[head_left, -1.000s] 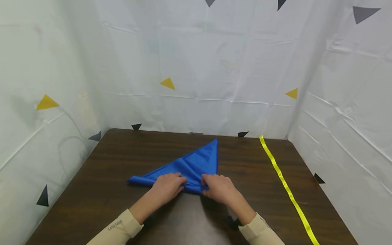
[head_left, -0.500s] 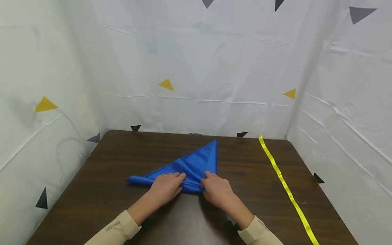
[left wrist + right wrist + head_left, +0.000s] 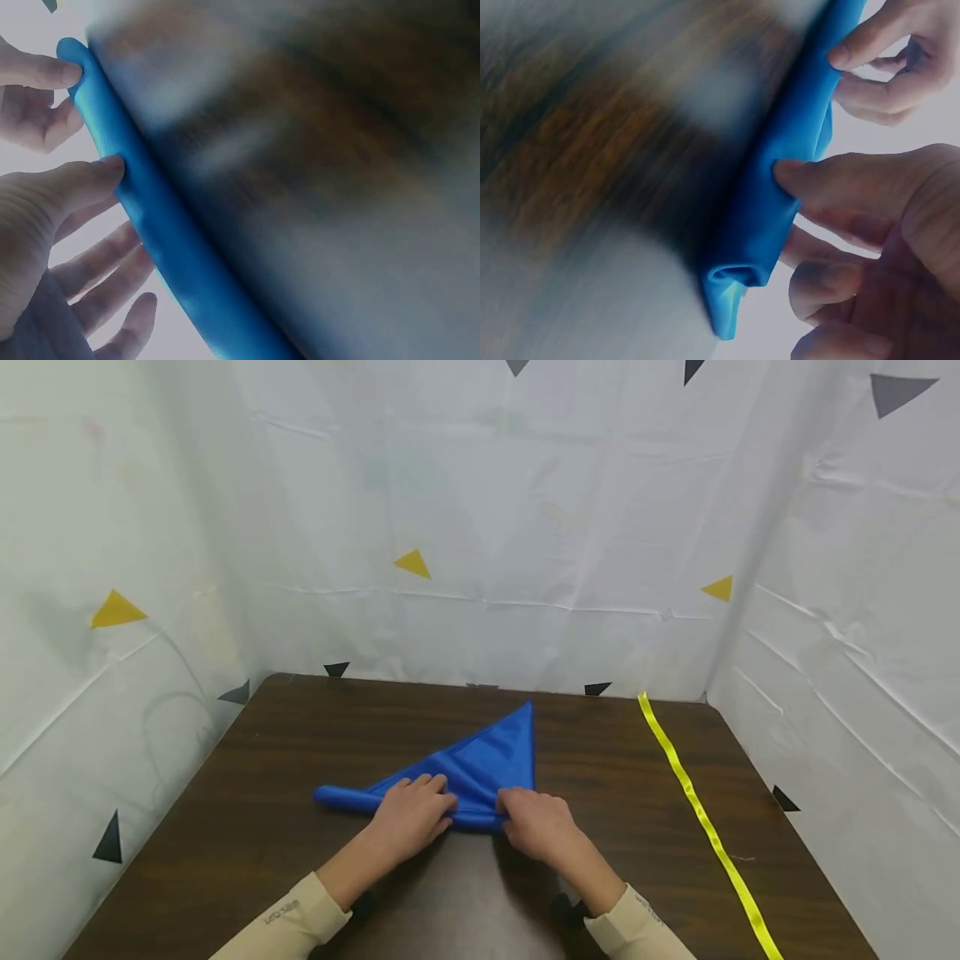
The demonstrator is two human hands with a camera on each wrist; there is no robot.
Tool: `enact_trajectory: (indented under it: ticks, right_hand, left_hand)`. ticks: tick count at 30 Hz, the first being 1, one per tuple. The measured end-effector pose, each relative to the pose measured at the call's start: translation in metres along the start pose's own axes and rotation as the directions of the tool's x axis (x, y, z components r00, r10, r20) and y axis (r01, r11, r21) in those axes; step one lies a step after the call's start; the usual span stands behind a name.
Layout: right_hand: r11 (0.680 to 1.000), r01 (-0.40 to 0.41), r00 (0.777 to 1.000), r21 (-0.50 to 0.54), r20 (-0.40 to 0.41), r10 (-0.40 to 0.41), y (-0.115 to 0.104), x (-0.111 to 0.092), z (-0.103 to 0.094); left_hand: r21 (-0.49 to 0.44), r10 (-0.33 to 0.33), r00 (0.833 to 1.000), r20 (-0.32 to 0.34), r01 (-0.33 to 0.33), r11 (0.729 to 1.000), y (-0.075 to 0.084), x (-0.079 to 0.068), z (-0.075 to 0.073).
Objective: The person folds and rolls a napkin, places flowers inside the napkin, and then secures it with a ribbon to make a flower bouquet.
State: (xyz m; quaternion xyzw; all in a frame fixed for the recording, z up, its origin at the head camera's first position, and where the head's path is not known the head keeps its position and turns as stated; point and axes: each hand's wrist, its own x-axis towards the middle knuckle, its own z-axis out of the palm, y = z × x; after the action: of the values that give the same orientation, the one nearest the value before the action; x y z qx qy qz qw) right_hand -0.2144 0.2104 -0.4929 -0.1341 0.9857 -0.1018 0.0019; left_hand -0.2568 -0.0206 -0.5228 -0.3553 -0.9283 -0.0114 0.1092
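Observation:
A shiny blue cloth [image 3: 491, 764] lies on the dark table in a triangle, its peak pointing away from me. Its near edge is wound into a roll, which juts out to the left. My left hand [image 3: 411, 817] pinches this roll left of its middle, thumb on the near side and fingers beyond it in the left wrist view. Near the right end, my right hand [image 3: 538, 818] pinches the same roll [image 3: 780, 165] between thumb and fingers. The right wrist view shows the spiral end of the roll with a small corner hanging out.
A long yellow ribbon [image 3: 697, 810] runs from the back edge to the front along the right of the brown wooden table [image 3: 262, 852]. White sheeting [image 3: 480, 527] with yellow and dark triangles encloses the table at the back and both sides.
The near edge of the cloth has been rolled further; its left end now looks rounder and straighter. Both hands have shifted their fingers slightly along the roll and stay at nearly the same place.

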Motion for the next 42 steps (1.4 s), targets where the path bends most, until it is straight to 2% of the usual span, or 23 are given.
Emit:
enact_trajectory:
  ticks: [4,10,26,29,36,42]
  right_hand:
    - [0.999,-0.011,1.0,0.039,0.029,0.01,0.005,0.004,0.002]
    - [1.0,-0.019,0.999,0.006,0.046,0.018,0.007,0.009,0.0]
    - [1.0,0.014,1.0,-0.013,0.026,-0.014,0.014,0.005,-0.002]
    - [1.0,0.014,1.0,-0.022,0.019,-0.014,0.012,0.007,-0.001]
    - [0.999,0.014,1.0,-0.04,0.023,-0.013,0.007,0.009,-0.002]
    - [0.999,0.022,0.998,-0.027,0.055,-0.021,0.007,0.006,-0.005]
  left_hand:
    - [0.008,0.004,0.999,-0.04,-0.004,1.0,0.002,0.001,-0.001]
    - [0.012,0.017,0.997,-0.074,-0.016,1.0,0.002,0.001,0.001]
    - [-0.023,-0.042,0.999,-0.015,0.041,0.999,0.001,0.013,0.0]
    - [-0.022,-0.039,0.999,-0.005,0.039,0.999,0.001,0.014,-0.001]
    - [0.017,0.012,0.999,-0.046,-0.011,1.0,0.0,0.01,-0.002]
    - [0.026,0.024,0.999,0.026,-0.025,0.999,0.006,0.007,-0.009]
